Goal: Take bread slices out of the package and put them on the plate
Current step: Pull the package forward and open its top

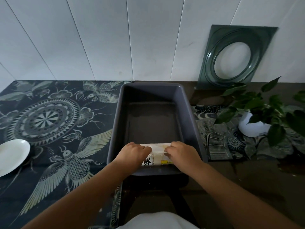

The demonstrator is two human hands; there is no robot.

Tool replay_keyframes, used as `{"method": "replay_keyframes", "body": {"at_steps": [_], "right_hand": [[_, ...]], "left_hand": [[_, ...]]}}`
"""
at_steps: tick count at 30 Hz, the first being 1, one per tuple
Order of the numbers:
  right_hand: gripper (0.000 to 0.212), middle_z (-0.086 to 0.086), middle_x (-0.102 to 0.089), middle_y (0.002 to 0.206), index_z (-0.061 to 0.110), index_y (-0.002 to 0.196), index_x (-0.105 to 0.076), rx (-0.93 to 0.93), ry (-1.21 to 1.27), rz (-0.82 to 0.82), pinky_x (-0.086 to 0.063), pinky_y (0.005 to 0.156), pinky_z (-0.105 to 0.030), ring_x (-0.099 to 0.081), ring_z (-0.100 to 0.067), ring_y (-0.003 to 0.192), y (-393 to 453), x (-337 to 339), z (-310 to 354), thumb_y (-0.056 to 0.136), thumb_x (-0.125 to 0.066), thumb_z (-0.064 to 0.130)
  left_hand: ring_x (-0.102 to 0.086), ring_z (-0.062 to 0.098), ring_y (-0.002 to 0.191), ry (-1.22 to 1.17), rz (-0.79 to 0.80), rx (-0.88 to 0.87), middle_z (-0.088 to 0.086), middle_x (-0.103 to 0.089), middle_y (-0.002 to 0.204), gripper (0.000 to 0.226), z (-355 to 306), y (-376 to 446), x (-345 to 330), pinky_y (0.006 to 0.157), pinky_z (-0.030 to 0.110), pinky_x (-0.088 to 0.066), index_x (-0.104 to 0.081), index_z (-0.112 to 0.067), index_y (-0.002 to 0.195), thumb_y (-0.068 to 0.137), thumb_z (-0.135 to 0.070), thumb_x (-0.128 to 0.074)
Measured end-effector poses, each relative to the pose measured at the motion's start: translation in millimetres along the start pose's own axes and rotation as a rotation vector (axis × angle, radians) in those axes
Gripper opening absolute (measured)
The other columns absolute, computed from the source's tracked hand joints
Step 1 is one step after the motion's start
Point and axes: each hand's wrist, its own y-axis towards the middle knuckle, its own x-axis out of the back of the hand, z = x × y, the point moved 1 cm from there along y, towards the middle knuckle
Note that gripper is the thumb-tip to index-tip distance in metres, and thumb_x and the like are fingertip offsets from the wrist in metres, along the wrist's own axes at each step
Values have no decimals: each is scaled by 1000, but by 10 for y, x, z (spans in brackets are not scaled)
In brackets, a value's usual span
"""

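While the bread package [156, 153] lies at the near end of a dark grey tub [189, 113], its top edge is pinched from both sides: the left hand [132, 153] and the right hand [180, 152] are each closed on the wrapper. The white plate [11, 157] is seen well apart, at the left edge of the patterned cloth [54, 113].

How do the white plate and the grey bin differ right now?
The white plate is round, shallow and pale; the grey bin is rectangular, deep and dark. The plate sits bare at the far left edge, partly out of view; the bin sits centre, holding the bread package that both hands grip. Both rest on the table.
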Motion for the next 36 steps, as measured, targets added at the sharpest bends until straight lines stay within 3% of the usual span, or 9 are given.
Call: {"method": "replay_keyframes", "body": {"at_steps": [2, 7, 12, 16, 22, 26, 28, 31, 36], "right_hand": [[14, -6, -65, 83, 16, 92, -75, -15, 25, 16, -49, 52, -39, -63, -29, 80, 21, 1, -8, 87, -67, 25], [22, -3, -67, 95, 21, 107, -72, -73, 176, 97, -47, 67, -36, -62, -26, 89, 93, 28, -71, 94, -58, 33], [20, -1, -70, 97, 20, 107, -71, -154, 387, 149, -51, 75, -38, -63, -20, 88, 90, 54, -81, 95, -60, 31], [19, 6, -59, 90, 21, 102, -64, -192, 428, 231, -50, 74, -42, -59, -17, 84, 99, 64, -75, 100, -50, 33], [24, 11, -48, 83, 33, 85, -39, -165, 319, 321, -35, 59, -36, -52, -15, 74, 29, 91, -55, 90, -48, 55], [27, 3, -65, 109, 30, 113, -45, -104, 280, 205, -44, 63, -37, -65, -26, 90, -28, 142, -43, 93, -54, 45], [28, 1, -67, 112, 27, 119, -48, -16, 244, 89, -50, 62, -39, -67, -29, 86, -70, 188, -21, 94, -55, 39], [19, 0, -61, 96, 17, 99, -63, 79, 212, 43, -52, 60, -42, -65, -26, 74, -94, 263, -16, 96, -54, 34], [21, -2, -63, 83, 12, 86, -70, -70, 502, 95, -47, 68, -33, -59, -12, 75, -10, 335, -86, 96, -60, 28]], "left_hand": [[-64, 26, 52, 35, 38, 33, 0, -67, 60, 26, 16, 28, -2, 49, 29, -45, -65, -17, 76, 59, -3, -79], [-64, 27, 87, -47, 74, 107, 2, -68, 95, 20, 48, 55, -42, 69, 35, -43, -57, -19, 100, 83, -11, -62], [-54, 21, 89, -164, -34, 91, 1, -56, 101, 20, 10, 19, -94, 73, 33, -45, -52, -20, 103, 85, -21, -61], [-54, 18, 88, -194, -65, 118, -1, -57, 99, 16, 18, 35, -134, 75, 34, -45, -51, -23, 99, 93, -38, -53], [-60, 21, 91, -211, -122, 52, 2, -64, 102, 24, 26, -30, -24, 74, 34, -46, -57, -19, 109, 90, -34, -62], [-65, 24, 73, -192, -200, -45, 3, -68, 83, 17, 1, -146, 136, 61, 38, -50, -65, -14, 94, 84, -24, -73], [-65, 26, 69, -203, -219, -53, 4, -68, 77, 11, -1, -181, 191, 58, 39, -50, -67, -13, 87, 84, -20, -74], [-63, 26, 75, -251, -235, -33, 5, -69, 81, 8, 13, -208, 269, 62, 40, -51, -70, -12, 87, 88, -19, -69], [-62, 25, 83, -424, -194, 71, 10, -68, 88, 16, 86, -154, 336, 72, 38, -50, -71, -6, 94, 94, -20, -62]]}}
